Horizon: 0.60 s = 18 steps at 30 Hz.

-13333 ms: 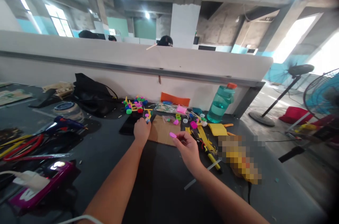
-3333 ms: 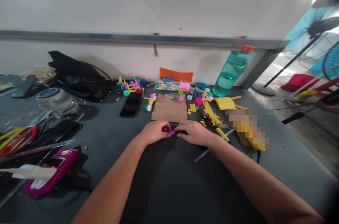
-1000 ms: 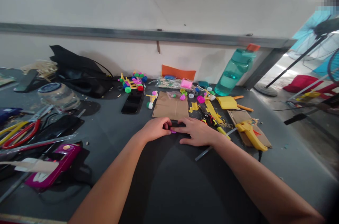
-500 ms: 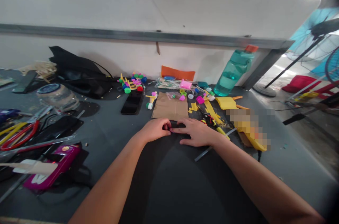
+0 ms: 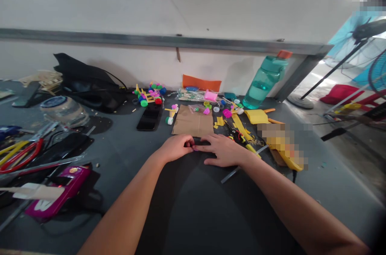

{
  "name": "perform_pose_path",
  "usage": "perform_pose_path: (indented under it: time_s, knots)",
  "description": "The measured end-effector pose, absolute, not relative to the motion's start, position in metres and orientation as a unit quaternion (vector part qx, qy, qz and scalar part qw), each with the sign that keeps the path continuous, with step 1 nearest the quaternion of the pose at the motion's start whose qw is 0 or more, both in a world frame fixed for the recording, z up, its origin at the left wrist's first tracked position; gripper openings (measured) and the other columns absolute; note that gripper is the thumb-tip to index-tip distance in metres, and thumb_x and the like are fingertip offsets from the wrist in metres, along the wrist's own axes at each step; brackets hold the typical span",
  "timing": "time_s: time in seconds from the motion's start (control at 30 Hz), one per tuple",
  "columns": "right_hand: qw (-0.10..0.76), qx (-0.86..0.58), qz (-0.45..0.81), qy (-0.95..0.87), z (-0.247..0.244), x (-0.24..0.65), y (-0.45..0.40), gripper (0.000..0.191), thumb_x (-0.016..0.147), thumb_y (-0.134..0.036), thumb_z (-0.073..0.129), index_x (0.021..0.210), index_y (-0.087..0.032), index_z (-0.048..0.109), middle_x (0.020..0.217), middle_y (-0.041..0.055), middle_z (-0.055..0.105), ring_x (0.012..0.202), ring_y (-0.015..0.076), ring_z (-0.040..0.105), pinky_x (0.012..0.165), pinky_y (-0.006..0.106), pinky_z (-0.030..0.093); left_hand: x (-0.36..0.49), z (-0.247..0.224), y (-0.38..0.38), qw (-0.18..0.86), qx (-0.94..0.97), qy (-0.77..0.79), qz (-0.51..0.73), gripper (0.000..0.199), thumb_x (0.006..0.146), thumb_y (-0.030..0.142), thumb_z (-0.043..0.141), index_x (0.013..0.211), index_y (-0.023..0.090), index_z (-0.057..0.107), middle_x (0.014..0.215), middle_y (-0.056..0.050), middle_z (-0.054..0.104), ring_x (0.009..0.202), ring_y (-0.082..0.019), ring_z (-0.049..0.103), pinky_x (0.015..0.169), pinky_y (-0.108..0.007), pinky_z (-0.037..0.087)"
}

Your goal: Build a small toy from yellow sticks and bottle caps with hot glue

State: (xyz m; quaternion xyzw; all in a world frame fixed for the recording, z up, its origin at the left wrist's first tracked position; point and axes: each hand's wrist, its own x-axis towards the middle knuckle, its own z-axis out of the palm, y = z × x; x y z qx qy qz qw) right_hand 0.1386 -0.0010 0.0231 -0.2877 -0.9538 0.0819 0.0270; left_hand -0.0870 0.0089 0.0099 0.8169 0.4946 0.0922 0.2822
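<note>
1 left hand (image 5: 177, 148) and 1 right hand (image 5: 222, 150) are just in front of 1 cardboard sheet (image 5: 193, 124).
The left hand pinches 1 small purple piece (image 5: 194, 149), mostly hidden, near the sheet; the right hand is open, fingers spread. Left of the sheet lies 1 black phone (image 5: 148, 121); behind the sheet, 1 orange strip (image 5: 206, 84); right of the sheet, 1 teal bottle (image 5: 261, 84).

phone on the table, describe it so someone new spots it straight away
On the dark table, find the brown cardboard near the middle. The phone lies to its left. It is flat, glossy black and rectangular, unlike the crumpled black bag further left.
</note>
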Motion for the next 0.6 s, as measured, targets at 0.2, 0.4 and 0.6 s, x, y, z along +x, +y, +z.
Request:
perform_pose_path:
  time_s: [0.2, 0.4, 0.6]
  knots:
    - [0.025, -0.294, 0.081, -0.952, 0.0239, 0.1372, -0.0008, 0.052, 0.084, -0.052, 0.049, 0.131, -0.033, 0.045, 0.131, 0.0089, 0.045, 0.113, 0.0282, 0.046, 0.092, 0.045, 0.039, -0.086, 0.0101, 0.0084, 0.283, 0.813, 0.5, 0.093, 0.017, 0.073, 0.028, 0.059, 0.089, 0.024, 0.062, 0.082, 0.001, 0.066, 0.073, -0.015, 0.059, 0.06, -0.024, 0.037]
    - [0.031, -0.297, 0.082, -0.951, 0.0233, 0.1369, -0.0019, 0.051, 0.084, -0.053, 0.049, 0.131, -0.033, 0.046, 0.129, 0.0085, 0.047, 0.112, 0.028, 0.046, 0.091, 0.045, 0.04, -0.0864, 0.0093, 0.0085, 0.291, 0.803, 0.51, 0.103, 0.021, 0.072, 0.03, 0.061, 0.092, 0.024, 0.061, 0.081, 0.002, 0.066, 0.072, -0.015, 0.059, 0.059, -0.024, 0.037]
    - [0.045, -0.298, 0.096, -0.949, 0.0215, 0.1377, -0.0008, 0.053, 0.082, -0.053, 0.051, 0.131, -0.032, 0.047, 0.131, 0.0079, 0.048, 0.112, 0.0277, 0.047, 0.093, 0.045, 0.038, -0.0864, 0.0082, 0.0091, 0.291, 0.805, 0.507, 0.105, 0.019, 0.072, 0.031, 0.06, 0.089, 0.023, 0.061, 0.081, 0.001, 0.066, 0.072, -0.016, 0.059, 0.059, -0.024, 0.036]
